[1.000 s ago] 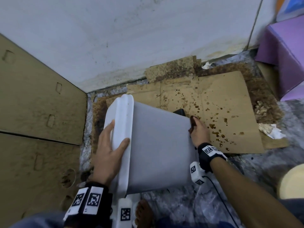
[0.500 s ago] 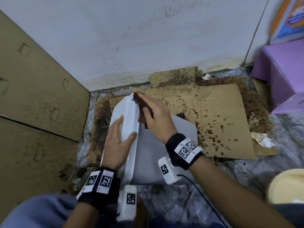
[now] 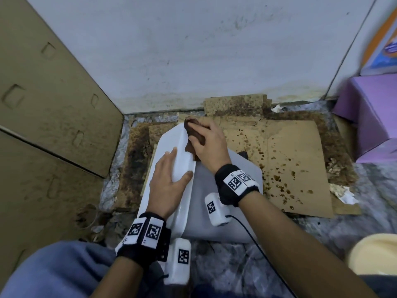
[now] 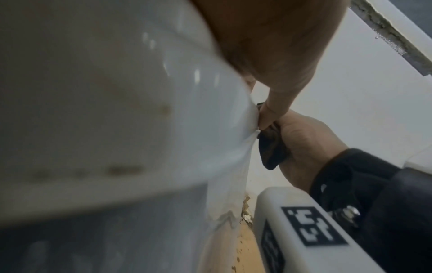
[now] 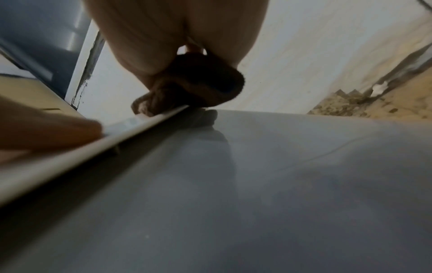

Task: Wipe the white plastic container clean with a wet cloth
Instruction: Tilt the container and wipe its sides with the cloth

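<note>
The container lies on its side under both hands. The right hand clutches the cloth against the rim at its far end. The left hand rests flat, fingers straight, on the rim just beside. I would press firmly, follow the rim's edge toward the left hand, and hold the container steady.

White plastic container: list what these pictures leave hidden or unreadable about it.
- White plastic container: its inside, head view; it lies on its side, opening turned away.
- Brown cloth: mostly covered by the right hand, head view.
- Rim stains: blurred, left wrist view.
- Cloth's wetness: not discernible.
</note>
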Tool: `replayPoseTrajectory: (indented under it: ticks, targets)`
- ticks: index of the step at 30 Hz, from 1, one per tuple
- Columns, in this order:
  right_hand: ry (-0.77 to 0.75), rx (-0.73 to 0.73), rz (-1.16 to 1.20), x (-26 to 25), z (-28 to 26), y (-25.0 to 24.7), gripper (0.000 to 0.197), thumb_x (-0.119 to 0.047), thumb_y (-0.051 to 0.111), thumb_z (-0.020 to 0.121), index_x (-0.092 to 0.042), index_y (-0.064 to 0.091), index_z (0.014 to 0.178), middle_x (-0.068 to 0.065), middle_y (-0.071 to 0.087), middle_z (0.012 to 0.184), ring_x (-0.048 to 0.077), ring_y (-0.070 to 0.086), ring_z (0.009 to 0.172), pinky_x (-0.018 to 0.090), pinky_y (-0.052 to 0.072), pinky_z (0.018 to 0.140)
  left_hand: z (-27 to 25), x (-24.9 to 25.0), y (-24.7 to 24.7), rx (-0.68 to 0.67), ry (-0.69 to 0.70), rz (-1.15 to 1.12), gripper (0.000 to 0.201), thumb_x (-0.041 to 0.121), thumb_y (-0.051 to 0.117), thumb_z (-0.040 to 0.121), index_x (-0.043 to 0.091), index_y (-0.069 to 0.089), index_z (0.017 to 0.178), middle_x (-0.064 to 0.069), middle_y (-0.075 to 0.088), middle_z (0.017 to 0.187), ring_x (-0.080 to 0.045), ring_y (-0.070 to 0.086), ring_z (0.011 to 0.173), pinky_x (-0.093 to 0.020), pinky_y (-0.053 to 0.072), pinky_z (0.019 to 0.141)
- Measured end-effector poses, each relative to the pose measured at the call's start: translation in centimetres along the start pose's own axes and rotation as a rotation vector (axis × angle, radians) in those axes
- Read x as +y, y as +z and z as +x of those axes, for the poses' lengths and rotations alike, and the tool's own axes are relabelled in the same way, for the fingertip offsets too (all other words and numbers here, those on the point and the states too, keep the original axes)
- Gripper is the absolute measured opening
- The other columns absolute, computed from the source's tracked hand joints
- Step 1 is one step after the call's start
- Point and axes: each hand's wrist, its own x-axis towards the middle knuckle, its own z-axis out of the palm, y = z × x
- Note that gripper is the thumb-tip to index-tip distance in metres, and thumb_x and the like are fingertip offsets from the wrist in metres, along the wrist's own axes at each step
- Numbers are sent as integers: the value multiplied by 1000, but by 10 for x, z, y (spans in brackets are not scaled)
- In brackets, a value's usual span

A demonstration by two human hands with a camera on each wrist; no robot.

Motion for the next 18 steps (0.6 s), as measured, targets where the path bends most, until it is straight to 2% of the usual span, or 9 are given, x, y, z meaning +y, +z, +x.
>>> replayPoseTrajectory:
  ticks: [3, 5, 8, 11, 14, 16, 18]
  targets:
    - [-35, -15, 11, -4, -30, -2, 36, -18, 67, 86, -20, 67, 121, 4, 55, 109, 22, 47, 109, 21, 32, 100, -1, 0, 0, -3, -14, -29, 82, 60, 57, 80, 36, 29, 153, 3, 30, 161, -15, 25, 149, -47, 24, 121]
    - [-57, -25, 22, -5, -46, -2, 34, -18, 69, 84, -20, 69, 118, 3, 55, 107, 21, 47, 108, 18, 31, 99, -3, -1, 0, -8, -16, -44, 87, 70, 48, 70, 41, 27, 150, 3, 30, 160, -14, 25, 149, -49, 25, 120]
    - [-34, -13, -8, -8, -33, -3, 29, -18, 69, 84, -18, 71, 113, 4, 53, 110, 20, 45, 110, 16, 28, 98, -7, -1, 1, -13, -3, -37, 84, 73, 44, 69, 49, 21, 146, 5, 26, 162, -11, 21, 150, -51, 23, 121]
    - [30, -7, -105, -10, 7, -7, 27, -20, 63, 89, -18, 69, 115, 4, 54, 115, 23, 43, 114, 22, 29, 99, -7, 5, 4, -44, -3, -4, 80, 74, 41, 70, 55, 16, 143, 8, 21, 164, -10, 16, 151, -55, 20, 120]
    - [84, -72, -158, -8, 34, -15, 28, -23, 58, 92, -21, 67, 119, 3, 57, 116, 25, 44, 114, 26, 32, 97, -8, 11, 6, -43, -7, 4, 80, 74, 41, 69, 56, 15, 143, 8, 20, 164, -10, 15, 152, -57, 20, 119]
    - [76, -98, -131, -6, 32, -19, 31, -24, 58, 92, -21, 65, 122, 3, 57, 118, 25, 43, 115, 27, 32, 98, -8, 11, 6, -38, -9, 4, 82, 73, 41, 69, 54, 16, 144, 7, 21, 164, -11, 16, 152, -57, 21, 119]
    - [46, -75, -82, -5, 14, -19, 36, -25, 61, 91, -21, 63, 126, 3, 55, 120, 24, 40, 113, 23, 28, 97, -7, 12, 6, -41, -12, 6, 81, 73, 41, 69, 54, 16, 143, 7, 21, 164, -11, 16, 152, -56, 21, 119]
